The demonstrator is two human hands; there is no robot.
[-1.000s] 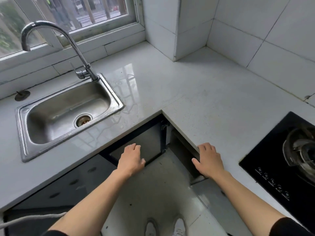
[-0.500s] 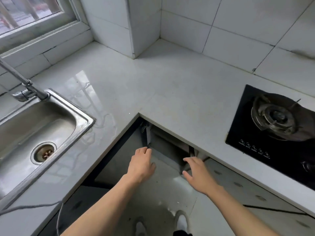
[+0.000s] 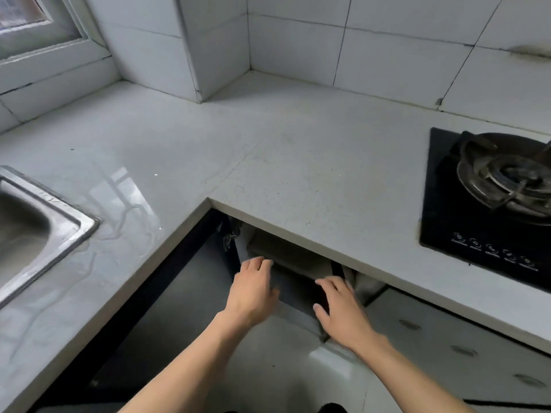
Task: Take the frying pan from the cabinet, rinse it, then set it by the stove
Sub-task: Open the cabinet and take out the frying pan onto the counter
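Observation:
Under the inner corner of the white counter (image 3: 298, 162) a cabinet opening (image 3: 295, 263) shows, dark inside. No frying pan is visible; the counter edge hides the interior. My left hand (image 3: 253, 290) reaches toward the opening's left side with its fingers relaxed and holding nothing. My right hand (image 3: 343, 311) reaches toward the opening's right side, fingers spread and straight, also holding nothing. The black gas stove (image 3: 483, 210) with its burner lies at the right. The steel sink (image 3: 44, 222) shows at the left edge.
A dark cabinet door (image 3: 167, 308) stands below the counter on the left. Pale cabinet fronts (image 3: 447, 347) with round pulls run below the stove. White tiled walls and a window corner (image 3: 35, 25) back the counter. Water streaks lie on the counter near the sink.
My view has swung right, so the faucet left the frame and the stove came further in. Both hands moved lower and deeper toward the cabinet opening.

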